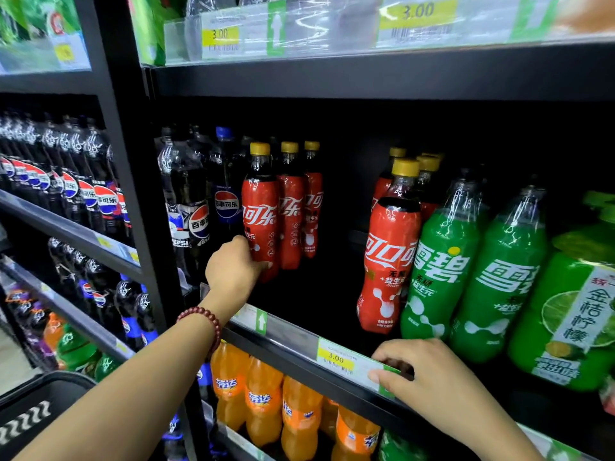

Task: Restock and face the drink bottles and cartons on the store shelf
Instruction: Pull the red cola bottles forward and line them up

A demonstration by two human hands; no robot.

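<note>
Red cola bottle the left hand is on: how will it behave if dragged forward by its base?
The cola bottle looks full, so probably heavy. It is tall and narrow, and the left hand grips it low, so it may tip. Its glossy sleeve could slip.

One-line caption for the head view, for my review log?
Left hand grips a red cola bottle set back on the shelf; right hand rests on the shelf's price rail.
</note>
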